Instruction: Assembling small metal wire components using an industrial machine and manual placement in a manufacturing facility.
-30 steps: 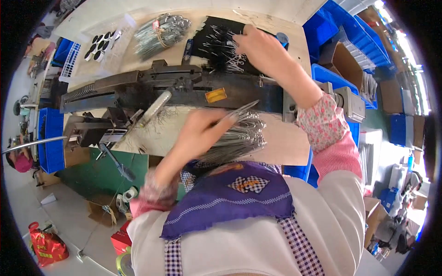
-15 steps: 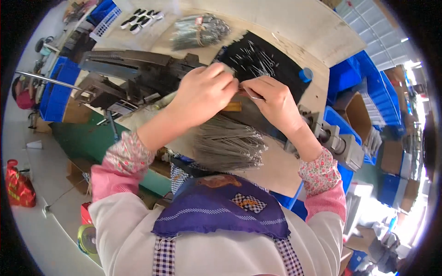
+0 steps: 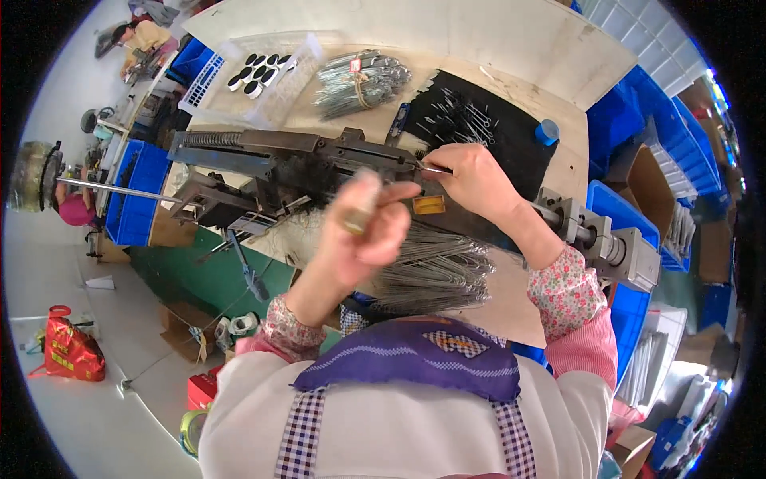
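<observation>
My right hand (image 3: 482, 180) pinches a thin metal rod (image 3: 437, 169) at the right end of a dark metal machine (image 3: 319, 152). The rod's tip meets the machine's end. My left hand (image 3: 369, 227), smeared by motion, is raised in front of the machine, thumb and index finger apart, with a pale yellowish wrap around one digit. I make out nothing held in it. Below the hands lies a thick bundle of thin metal wires (image 3: 439, 267) with looped ends. A small yellow block (image 3: 428, 205) sits between the machine and the bundle.
A black mat (image 3: 511, 152) bears loose looped wires (image 3: 467, 116) and a blue round cap (image 3: 546, 132). Behind stand a tied wire bundle (image 3: 363, 80) and a clear tray (image 3: 291, 80) of black-and-white pieces. A metal shaft assembly (image 3: 594, 243) and blue bins (image 3: 622, 116) are at right. Another person (image 3: 148, 44) works far left.
My left hand has come away from my right hand, moving down and toward me. My right hand stays pinched on the rod. The view has shifted, showing more of the machine.
</observation>
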The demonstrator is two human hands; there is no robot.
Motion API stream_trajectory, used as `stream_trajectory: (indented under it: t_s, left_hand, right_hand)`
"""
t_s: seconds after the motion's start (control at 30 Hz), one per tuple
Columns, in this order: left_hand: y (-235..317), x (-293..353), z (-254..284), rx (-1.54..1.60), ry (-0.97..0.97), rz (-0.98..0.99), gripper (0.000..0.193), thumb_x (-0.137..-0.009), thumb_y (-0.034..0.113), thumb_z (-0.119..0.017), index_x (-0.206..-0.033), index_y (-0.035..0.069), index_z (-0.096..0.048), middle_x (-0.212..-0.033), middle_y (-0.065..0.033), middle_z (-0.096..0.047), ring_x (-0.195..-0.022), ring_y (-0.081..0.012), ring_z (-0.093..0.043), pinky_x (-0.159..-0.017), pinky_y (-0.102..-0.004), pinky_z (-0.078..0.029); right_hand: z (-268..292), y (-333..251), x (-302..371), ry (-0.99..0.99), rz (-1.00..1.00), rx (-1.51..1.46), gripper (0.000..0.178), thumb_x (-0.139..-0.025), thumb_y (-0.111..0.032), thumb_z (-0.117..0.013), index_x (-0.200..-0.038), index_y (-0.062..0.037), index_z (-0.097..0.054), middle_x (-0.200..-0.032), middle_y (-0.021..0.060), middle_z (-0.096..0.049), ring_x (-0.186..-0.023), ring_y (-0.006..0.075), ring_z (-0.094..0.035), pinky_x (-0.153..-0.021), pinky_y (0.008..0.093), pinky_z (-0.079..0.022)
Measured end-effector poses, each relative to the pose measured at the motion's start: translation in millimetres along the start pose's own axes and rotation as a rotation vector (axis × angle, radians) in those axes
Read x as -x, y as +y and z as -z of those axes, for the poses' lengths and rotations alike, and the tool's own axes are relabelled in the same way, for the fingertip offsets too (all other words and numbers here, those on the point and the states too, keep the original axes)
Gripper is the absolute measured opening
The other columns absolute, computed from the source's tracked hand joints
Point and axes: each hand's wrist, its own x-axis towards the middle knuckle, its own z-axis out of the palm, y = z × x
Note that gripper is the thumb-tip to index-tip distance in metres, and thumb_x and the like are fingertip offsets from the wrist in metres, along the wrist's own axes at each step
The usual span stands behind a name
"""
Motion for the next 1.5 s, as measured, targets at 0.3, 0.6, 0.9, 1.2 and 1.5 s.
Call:
stream_trajectory:
  t_s: [0.3,0.6,0.9,1.2,1.5]
  left_hand:
    - [-43,-11,43,-1.388,0.549,-0.485,0.02,-0.086,0.017,-0.064,-0.096,0.002,-0.056,-0.075,-0.0039,-0.06,-0.06,-0.0121,-0.057,-0.053,-0.0259,-0.043]
    - [23,87,129,-0.647,1.088,-0.678,0.05,-0.097,0.046,-0.045,-0.092,0.0,-0.063,-0.061,-0.0013,-0.053,-0.041,-0.008,-0.041,-0.039,-0.0237,-0.027]
    - [25,66,132,-0.625,1.019,-0.656,0.041,-0.097,0.038,-0.047,-0.099,0.001,-0.064,-0.06,0.0022,-0.051,-0.04,-0.0059,-0.039,-0.036,-0.0218,-0.023]
    - [2,52,109,-0.49,0.891,-0.913,0.027,-0.098,0.028,-0.047,-0.086,0.006,-0.056,-0.061,0.0045,-0.043,-0.046,-0.0045,-0.034,-0.04,-0.0208,-0.023]
    - [-68,-87,-8,-0.528,0.154,-0.002,0.027,-0.099,0.029,-0.047,-0.082,0.008,-0.051,-0.056,0.007,-0.03,-0.043,-0.0051,-0.028,-0.039,-0.0221,-0.021]
  right_hand:
    - [1,-23,-1,0.044,0.051,0.129,0.011,-0.074,-0.007,-0.066,-0.085,-0.0054,-0.064,-0.083,0.0098,-0.057,-0.076,0.0317,-0.06,-0.066,0.039,-0.05]
    - [-55,-14,47,-0.07,-0.079,0.344,0.03,-0.075,0.003,-0.06,-0.103,-0.0023,-0.053,-0.099,0.013,-0.052,-0.081,0.0349,-0.061,-0.064,0.0425,-0.052]
    - [-18,-15,81,-0.138,-0.229,0.084,0.013,-0.077,-0.001,-0.063,-0.084,-0.0015,-0.052,-0.082,0.0169,-0.053,-0.075,0.0369,-0.056,-0.064,0.0413,-0.046]
    - [31,-60,123,-0.08,-0.529,-0.164,0.019,-0.085,-0.012,-0.066,-0.084,0.0019,-0.054,-0.076,0.0128,-0.055,-0.066,0.0254,-0.056,-0.06,0.0334,-0.045]
    - [51,-83,183,0.5,-0.772,-0.488,0.005,-0.086,-0.003,-0.055,-0.088,0.0002,-0.058,-0.081,0.0067,-0.057,-0.073,0.0105,-0.051,-0.063,0.0245,-0.042]
